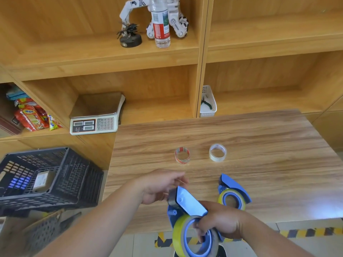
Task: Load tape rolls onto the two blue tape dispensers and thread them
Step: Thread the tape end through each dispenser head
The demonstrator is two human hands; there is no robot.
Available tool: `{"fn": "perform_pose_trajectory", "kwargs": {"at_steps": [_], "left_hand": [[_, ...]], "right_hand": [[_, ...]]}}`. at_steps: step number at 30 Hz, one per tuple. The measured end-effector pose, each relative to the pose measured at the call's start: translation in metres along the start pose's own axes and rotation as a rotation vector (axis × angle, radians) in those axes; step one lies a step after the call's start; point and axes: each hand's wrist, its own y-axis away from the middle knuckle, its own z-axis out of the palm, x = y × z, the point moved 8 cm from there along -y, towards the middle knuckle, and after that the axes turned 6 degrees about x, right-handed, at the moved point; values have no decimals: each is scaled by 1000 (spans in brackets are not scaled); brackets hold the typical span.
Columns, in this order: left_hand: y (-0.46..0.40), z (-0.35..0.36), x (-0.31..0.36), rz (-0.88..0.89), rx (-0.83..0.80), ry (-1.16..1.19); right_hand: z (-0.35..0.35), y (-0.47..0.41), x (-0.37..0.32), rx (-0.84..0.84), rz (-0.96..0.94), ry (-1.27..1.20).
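Low centre of the frame, the right hand (219, 222) has a grip on the blue dispenser (187, 203), fingers hooked through its yellow tape roll (193, 236). The left hand (159, 184), blurred, seems to pinch the tape end at the dispenser's front; pull it straight and taut over the cutter. The second loaded dispenser (234, 190) sits on the tabletop (259, 141), right.

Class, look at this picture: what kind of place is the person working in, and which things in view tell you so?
Probably a small shop's packing or stockroom area. A digital weighing scale sits on wooden shelving beside snack packets, a dark plastic crate stands by the table, and tape dispensers are being loaded.
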Motion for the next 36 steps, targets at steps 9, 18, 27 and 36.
{"fn": "perform_pose_trajectory", "kwargs": {"at_steps": [9,18,27,36], "left_hand": [[-30,-8,-107,-64,56,573],[-68,7,-156,-5,111,561],[-119,1,-184,-123,168,529],[-144,-2,-198,-185,289,507]], "right_hand": [[-21,-57,33,225,31,-361],[-34,-118,77,401,189,-309],[-62,-145,68,597,114,235],[-70,-172,78,653,112,421]]}}
